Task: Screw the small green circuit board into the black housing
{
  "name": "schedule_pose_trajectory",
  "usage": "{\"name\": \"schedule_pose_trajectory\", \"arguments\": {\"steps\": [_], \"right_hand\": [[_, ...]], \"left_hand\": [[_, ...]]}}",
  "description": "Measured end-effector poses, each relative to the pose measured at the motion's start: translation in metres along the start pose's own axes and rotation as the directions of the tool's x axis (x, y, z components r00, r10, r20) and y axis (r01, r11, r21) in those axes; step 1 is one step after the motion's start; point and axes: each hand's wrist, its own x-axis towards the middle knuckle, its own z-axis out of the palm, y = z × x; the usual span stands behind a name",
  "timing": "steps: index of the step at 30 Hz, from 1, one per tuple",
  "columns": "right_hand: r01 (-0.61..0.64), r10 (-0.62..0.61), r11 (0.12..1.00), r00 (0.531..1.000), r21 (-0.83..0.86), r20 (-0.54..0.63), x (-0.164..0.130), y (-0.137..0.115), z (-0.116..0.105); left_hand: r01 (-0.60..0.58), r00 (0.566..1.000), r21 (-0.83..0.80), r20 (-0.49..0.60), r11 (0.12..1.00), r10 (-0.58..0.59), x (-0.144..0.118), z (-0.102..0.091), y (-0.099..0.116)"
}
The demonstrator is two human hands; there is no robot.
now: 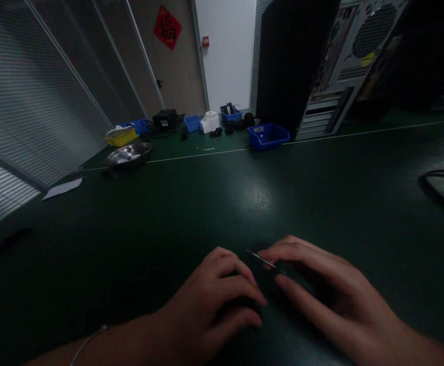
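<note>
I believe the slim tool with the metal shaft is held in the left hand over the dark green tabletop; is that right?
Only the side is wrong: the head view shows the slim tool with the metal shaft held in the right hand over the dark green tabletop.

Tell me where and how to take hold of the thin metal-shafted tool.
Probably by its dark handle, coming from the right, where the right grip pinches it: the slim shaft juts out to the upper left, offering little to hold. Shadow hides the handle's full shape.
</note>
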Motion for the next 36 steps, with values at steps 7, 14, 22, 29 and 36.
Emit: {"name": "schedule_pose_trajectory", "arguments": {"steps": [7, 14, 22, 29, 36], "right_hand": [[-0.038, 0.038, 0.999, 0.999, -0.018, 0.018, 0.001, 0.001, -0.001], [-0.059, 0.075, 0.994, 0.979, -0.093, 0.190, 0.002, -0.004, -0.001], [-0.023, 0.076, 0.982, 0.957, -0.187, 0.281, 0.001, -0.008, 0.001], [-0.067, 0.094, 0.993, 0.950, -0.098, 0.298, -0.001, 0.000, 0.003], [-0.128, 0.132, 0.991, 0.947, -0.035, 0.294, 0.003, 0.000, 0.000]], "left_hand": [[-0.059, 0.994, 0.069, -0.083, 0.996, 0.065, -0.003, 0.002, 0.000], [0.033, 0.980, 0.320, -0.197, 0.947, 0.033, -0.003, 0.005, 0.004], [-0.017, 0.979, 0.452, -0.172, 0.892, 0.106, -0.006, 0.025, -0.021], [0.028, 0.993, 0.275, -0.119, 0.961, 0.005, -0.004, 0.012, 0.000], [0.073, 0.980, -0.158, -0.174, 0.985, -0.100, -0.001, 0.006, 0.002]]}}
